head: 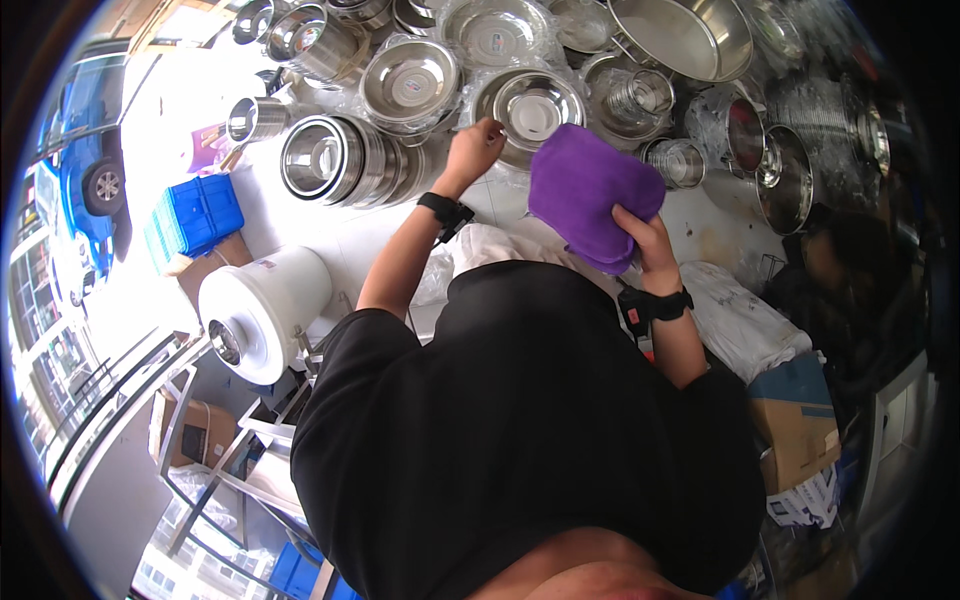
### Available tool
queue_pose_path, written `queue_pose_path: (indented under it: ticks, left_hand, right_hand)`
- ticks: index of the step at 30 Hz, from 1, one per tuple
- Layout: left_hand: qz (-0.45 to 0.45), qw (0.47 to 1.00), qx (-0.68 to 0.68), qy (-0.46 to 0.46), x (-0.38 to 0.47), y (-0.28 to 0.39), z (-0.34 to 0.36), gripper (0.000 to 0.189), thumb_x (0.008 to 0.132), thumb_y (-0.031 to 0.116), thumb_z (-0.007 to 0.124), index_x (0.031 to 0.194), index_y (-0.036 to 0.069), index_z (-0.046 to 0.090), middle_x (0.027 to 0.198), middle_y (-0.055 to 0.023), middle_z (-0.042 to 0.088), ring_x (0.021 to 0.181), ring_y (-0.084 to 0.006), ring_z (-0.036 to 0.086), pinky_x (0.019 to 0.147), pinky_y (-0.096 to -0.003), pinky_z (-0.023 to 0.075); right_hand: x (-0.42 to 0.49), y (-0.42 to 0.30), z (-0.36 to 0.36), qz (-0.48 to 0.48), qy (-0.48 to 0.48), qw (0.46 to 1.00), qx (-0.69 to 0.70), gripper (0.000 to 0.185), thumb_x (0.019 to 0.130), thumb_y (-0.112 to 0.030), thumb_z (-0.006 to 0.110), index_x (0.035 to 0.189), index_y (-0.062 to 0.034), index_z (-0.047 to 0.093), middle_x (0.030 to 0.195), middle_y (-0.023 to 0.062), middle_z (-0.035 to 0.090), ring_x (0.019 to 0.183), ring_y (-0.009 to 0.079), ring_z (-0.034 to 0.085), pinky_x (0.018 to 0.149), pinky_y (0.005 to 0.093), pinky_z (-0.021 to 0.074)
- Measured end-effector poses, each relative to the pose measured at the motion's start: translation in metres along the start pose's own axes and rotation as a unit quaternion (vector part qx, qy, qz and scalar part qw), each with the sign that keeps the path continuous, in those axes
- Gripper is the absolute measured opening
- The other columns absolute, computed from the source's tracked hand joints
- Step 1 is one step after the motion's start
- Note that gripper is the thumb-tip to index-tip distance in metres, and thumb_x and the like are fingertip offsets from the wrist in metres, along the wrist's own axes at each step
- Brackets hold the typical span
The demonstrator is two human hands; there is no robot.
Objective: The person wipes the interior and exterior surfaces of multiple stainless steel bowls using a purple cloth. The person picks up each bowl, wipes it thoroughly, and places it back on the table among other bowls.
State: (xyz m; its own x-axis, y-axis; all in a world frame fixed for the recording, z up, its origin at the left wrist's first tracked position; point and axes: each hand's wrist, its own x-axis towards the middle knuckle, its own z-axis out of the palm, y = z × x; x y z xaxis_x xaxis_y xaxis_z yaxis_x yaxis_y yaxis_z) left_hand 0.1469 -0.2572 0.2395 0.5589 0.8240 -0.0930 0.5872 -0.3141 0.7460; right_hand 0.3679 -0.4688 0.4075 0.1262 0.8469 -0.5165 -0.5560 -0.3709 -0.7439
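Observation:
My right hand (646,244) grips a folded purple cloth (589,191) by its lower right part. The cloth partly covers the near right side of a round stainless steel basin (536,109). Beside the left rim of that basin is my left hand (478,150), its fingers curled; whether it touches the rim or pinches anything cannot be made out. To the left of this hand lies a tilted stack of steel pots or basins (315,159). A steel basin in clear plastic wrap (411,86) sits just beyond it.
A white lidded drum (274,300) and a blue plastic crate (199,214) stand at the left. More steelware, including a large oval basin (686,34), covers the floor ahead. On the right are a white sack (739,319) and a cardboard box (799,435).

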Motion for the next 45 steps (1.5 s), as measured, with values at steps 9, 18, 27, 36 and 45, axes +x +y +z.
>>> queue_pose_path:
  ticks: [9,18,27,36,45]
  left_hand:
    - [0.059,0.923,0.299,-0.234,0.03,-0.049,0.144,0.03,0.087,0.031,0.064,0.109,0.011,0.067,0.116,-0.0134,0.067,0.122,-0.0271,0.056,0.114,-0.0449,0.0304]
    - [0.145,0.922,0.29,-0.21,0.044,-0.028,0.123,0.021,0.095,0.029,0.054,0.095,0.01,0.064,0.082,-0.0138,0.07,0.081,-0.0327,0.068,0.078,-0.0439,0.0502]
    - [0.094,0.99,-0.02,0.107,0.064,0.075,0.013,0.033,0.096,0.032,0.058,0.082,0.002,0.057,0.071,-0.0245,0.06,0.067,-0.0434,0.059,0.059,-0.0499,0.044]
    - [-0.006,0.861,-0.498,0.099,0.008,0.187,-0.059,0.027,0.102,0.024,0.053,0.09,0.001,0.061,0.074,0.0045,0.056,0.067,-0.003,0.046,0.059,-0.0196,0.0396]
    - [0.054,0.939,-0.3,0.157,-0.044,0.184,-0.12,0.025,0.1,0.023,0.057,0.09,0.0,0.062,0.075,0.008,0.048,0.069,-0.0043,0.04,0.062,-0.0217,0.0326]
  right_hand:
    - [-0.054,0.002,-0.051,-0.021,0.192,0.981,0.016,0.046,0.091,-0.014,0.067,0.132,0.0019,0.054,0.125,0.0074,0.061,0.113,0.0179,0.057,0.099,0.0316,0.0427]
    - [-0.056,-0.004,-0.065,-0.058,0.215,0.974,0.037,0.044,0.092,-0.015,0.066,0.131,0.0017,0.055,0.126,0.007,0.06,0.115,0.0168,0.055,0.1,0.0301,0.0408]
    - [0.004,-0.031,-0.066,-0.242,0.244,0.935,-0.084,0.034,0.092,-0.011,0.065,0.122,0.004,0.061,0.114,0.0068,0.066,0.096,0.0155,0.063,0.087,0.0292,0.0486]
    - [0.067,-0.037,0.069,-0.513,0.098,0.59,-0.615,0.085,0.079,-0.051,0.07,0.146,-0.0076,0.041,0.157,0.0222,0.022,0.144,0.0459,0.02,0.11,0.0701,0.0156]
    - [0.109,-0.096,0.092,-0.416,-0.063,0.81,-0.408,0.069,0.093,-0.046,0.061,0.142,-0.0014,0.042,0.14,0.027,0.046,0.127,0.0429,0.047,0.105,0.0432,0.0381]
